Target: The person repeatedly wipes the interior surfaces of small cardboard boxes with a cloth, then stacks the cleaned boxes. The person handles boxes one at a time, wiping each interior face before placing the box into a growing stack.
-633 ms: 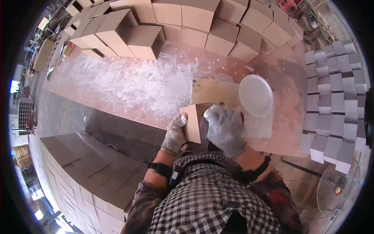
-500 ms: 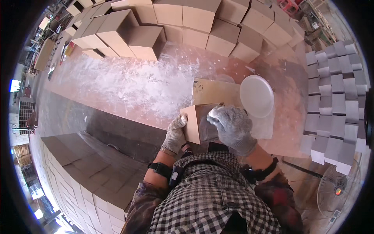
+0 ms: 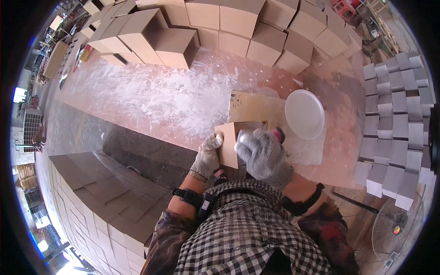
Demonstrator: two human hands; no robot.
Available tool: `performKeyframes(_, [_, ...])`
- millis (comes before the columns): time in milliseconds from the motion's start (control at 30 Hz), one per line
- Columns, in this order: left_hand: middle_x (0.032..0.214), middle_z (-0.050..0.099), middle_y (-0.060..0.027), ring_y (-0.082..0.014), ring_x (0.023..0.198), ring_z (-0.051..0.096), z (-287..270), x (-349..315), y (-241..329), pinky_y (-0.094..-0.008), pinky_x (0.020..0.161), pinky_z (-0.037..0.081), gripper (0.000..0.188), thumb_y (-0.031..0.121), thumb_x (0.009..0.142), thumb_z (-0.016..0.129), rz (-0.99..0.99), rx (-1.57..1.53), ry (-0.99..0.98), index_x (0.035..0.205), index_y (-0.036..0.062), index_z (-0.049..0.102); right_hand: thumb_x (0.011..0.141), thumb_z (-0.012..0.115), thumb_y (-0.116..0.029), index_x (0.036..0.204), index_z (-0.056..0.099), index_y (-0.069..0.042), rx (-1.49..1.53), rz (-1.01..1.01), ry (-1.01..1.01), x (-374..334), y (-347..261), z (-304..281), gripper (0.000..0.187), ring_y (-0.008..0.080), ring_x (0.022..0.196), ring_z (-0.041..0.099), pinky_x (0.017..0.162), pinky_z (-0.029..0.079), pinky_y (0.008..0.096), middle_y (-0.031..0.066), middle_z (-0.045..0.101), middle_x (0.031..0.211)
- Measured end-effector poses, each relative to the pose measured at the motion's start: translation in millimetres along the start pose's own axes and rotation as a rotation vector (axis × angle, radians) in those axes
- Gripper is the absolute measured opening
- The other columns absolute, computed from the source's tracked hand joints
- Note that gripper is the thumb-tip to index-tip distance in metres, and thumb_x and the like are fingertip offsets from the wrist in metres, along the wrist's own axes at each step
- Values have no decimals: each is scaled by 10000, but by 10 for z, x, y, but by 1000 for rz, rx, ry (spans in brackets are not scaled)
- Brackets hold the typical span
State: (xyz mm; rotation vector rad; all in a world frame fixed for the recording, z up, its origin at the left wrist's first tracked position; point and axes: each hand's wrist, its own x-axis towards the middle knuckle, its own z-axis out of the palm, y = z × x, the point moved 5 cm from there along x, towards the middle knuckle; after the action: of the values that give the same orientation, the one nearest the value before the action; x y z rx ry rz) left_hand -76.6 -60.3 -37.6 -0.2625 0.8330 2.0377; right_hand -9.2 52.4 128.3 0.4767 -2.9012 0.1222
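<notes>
A small brown cardboard box (image 3: 228, 143) stands at the near edge of the worktable, tilted a little. My left hand (image 3: 208, 156), in a pale knitted glove, has its fingers wrapped on the box's left side. Beside the box's right side is my right hand (image 3: 265, 156), in a grey glove, closed around a tool with a red and black end (image 3: 278, 134). Something whitish shows at its fingertips, blurred by motion. The tool's kind cannot be made out, and the hand hides much of the box's right face.
The reddish worktable (image 3: 137, 91) is smeared with white powder. A round white lid or plate (image 3: 304, 114) lies on a yellowish board (image 3: 256, 107). Brown boxes (image 3: 238, 18) line the far side. Grey-white boxes (image 3: 394, 123) are stacked right, a fan (image 3: 394, 229) below them, more cartons (image 3: 96, 197) lower left.
My right hand has shifted left and slightly down across the box's right side, and the tool's red and black end has come into sight. My left hand keeps its hold on the box.
</notes>
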Motion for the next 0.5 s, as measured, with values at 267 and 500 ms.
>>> performKeyframes(267, [1152,596,-73,-185,1059,570,168,-36,78,-347,939,468,577,332,817,701,41,108,-101,1255,11,503,739,630,-99,974,580,-84,-10,507,235,227,260,-35,242,284,802,578,728,451,411,99,580,858])
performKeyframes(500, [1173,588,-87,-186,1037,587,244,-76,166,-360,890,504,705,399,769,745,60,153,-114,1288,14,465,752,615,-93,931,550,-80,133,682,257,-17,427,131,190,326,716,578,612,465,444,140,567,798])
